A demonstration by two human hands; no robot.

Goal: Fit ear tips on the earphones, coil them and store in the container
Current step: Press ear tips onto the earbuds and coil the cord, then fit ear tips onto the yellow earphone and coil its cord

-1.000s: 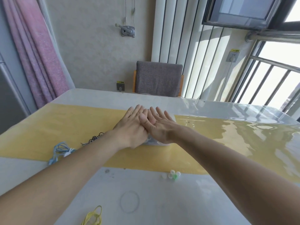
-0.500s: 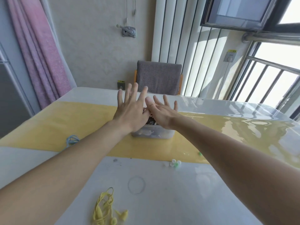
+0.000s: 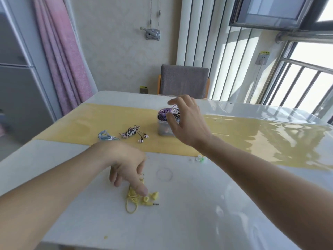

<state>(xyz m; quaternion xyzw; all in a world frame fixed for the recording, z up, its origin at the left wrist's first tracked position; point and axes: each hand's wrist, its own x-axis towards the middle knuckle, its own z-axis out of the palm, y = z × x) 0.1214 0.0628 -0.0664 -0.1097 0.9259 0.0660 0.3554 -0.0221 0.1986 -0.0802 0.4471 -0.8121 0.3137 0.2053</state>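
Observation:
A clear container [image 3: 163,129] full of coiled earphones stands on the yellow runner. My right hand [image 3: 187,121] hovers just in front of and over it, fingers spread and holding nothing. My left hand [image 3: 126,166] hangs over the yellow earphones [image 3: 134,197] on the white table near me, fingers pointing down, the fingertips at or just above the cable. A black-and-white coiled pair [image 3: 131,132] and a light blue pair [image 3: 106,137] lie left of the container. Small white and green ear tips [image 3: 200,158] sit by my right forearm.
The table [image 3: 207,204] is glossy white with a yellow runner [image 3: 261,141] across it. A thin clear ring [image 3: 164,174] lies near the yellow earphones. A grey chair [image 3: 183,80] stands at the far side, a pink curtain at left, a window at right.
Both hands have lifted off the container. My left hand has pulled back and down to the yellow earphones. My right hand stays near the container. The view has tilted down.

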